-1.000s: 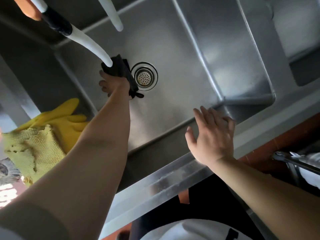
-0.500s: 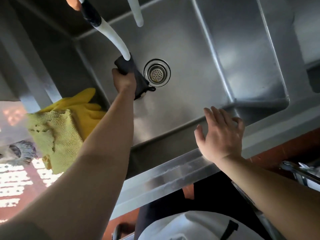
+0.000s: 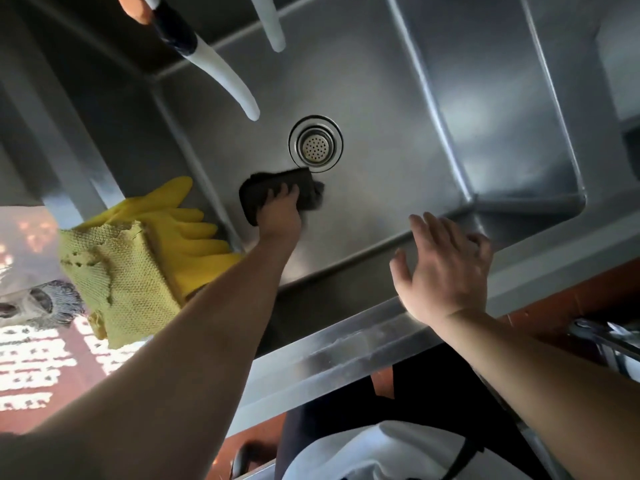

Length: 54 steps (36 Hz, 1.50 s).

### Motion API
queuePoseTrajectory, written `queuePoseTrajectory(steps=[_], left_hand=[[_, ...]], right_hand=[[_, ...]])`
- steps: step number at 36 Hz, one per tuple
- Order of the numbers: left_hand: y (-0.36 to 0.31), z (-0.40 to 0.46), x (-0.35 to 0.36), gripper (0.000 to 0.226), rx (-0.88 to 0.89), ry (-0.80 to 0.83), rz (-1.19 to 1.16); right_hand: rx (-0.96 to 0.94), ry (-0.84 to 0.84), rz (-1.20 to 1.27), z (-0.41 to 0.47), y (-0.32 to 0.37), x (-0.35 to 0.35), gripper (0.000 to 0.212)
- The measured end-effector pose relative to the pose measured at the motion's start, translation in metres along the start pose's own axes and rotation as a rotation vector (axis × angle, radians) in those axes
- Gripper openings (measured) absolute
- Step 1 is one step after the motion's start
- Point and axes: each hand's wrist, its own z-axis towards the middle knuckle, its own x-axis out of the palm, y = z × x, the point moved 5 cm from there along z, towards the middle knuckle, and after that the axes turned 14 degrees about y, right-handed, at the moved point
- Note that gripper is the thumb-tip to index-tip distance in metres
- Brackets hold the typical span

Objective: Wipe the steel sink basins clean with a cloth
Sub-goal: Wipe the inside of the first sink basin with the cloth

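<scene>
Here the left hand [image 3: 278, 216] grasps the dark cloth [image 3: 277, 194] and presses it on the basin floor [image 3: 374, 188] just near the drain [image 3: 315, 144], while the right hand [image 3: 445, 268], fingers released, seems to steady the body over the near rim [image 3: 346, 344]

I see glare on the steel sink [image 3: 491, 109] right of the fingers [image 3: 282, 194], blown-out highlights far left, wide-angle warp at edges.

1. The left hand [image 3: 280, 216] and the right hand [image 3: 446, 268] are showing bare, with no glove or ring on the fingers.
2. Back from the fingers, both forearms are running bare, with no sleeve showing.
3. The person is wearing a white top with a black strap [image 3: 460, 459] and dark trousers [image 3: 346, 407].
</scene>
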Motion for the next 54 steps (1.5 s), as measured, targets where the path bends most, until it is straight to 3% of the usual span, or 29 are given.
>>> queuePoseTrajectory(steps=[6, 11, 17, 27, 32, 36, 38, 40, 44, 50, 54], left_hand=[[-0.017, -0.045, 0.051, 0.066, 0.015, 0.320, 0.036], [-0.028, -0.067, 0.064, 0.039, 0.061, 0.601, 0.051], [-0.019, -0.075, 0.049, 0.031, 0.053, 0.738, 0.070], [-0.036, -0.124, 0.018, 0.033, -0.092, 0.651, -0.200], [-0.090, -0.150, -0.004, 0.019, -0.025, 0.564, -0.202], [-0.164, -0.166, -0.031, 0.021, 0.084, 0.480, -0.293], [-0.211, -0.172, -0.045, 0.010, 0.163, 0.445, -0.295], [-0.253, -0.175, -0.057, 0.005, 0.189, 0.422, -0.346], [-0.308, -0.183, -0.073, 0.023, 0.183, 0.353, -0.184], [-0.322, -0.209, -0.073, 0.031, 0.108, 0.231, -0.136], [-0.318, -0.228, -0.083, 0.029, 0.134, 0.158, -0.437]], right_hand=[[0.004, 0.005, 0.003, 0.000, -0.001, 0.002, 0.056], [0.008, 0.022, 0.015, 0.002, -0.002, 0.004, 0.057], [-0.006, 0.003, 0.040, 0.001, -0.002, 0.002, 0.058], [-0.125, 0.042, 0.132, -0.004, -0.004, -0.006, 0.064], [-0.299, 0.030, 0.327, -0.013, -0.022, -0.018, 0.057], [-0.393, -0.074, 0.285, -0.030, -0.086, -0.034, 0.055], [-0.385, -0.076, 0.244, -0.035, -0.133, -0.037, 0.057], [-0.320, -0.046, 0.191, -0.037, -0.184, -0.038, 0.058], [-0.265, 0.091, 0.114, -0.033, -0.258, -0.035, 0.061], [-0.350, 0.180, 0.115, -0.031, -0.275, -0.042, 0.062], [-0.342, 0.224, 0.351, -0.032, -0.272, -0.061, 0.059]])
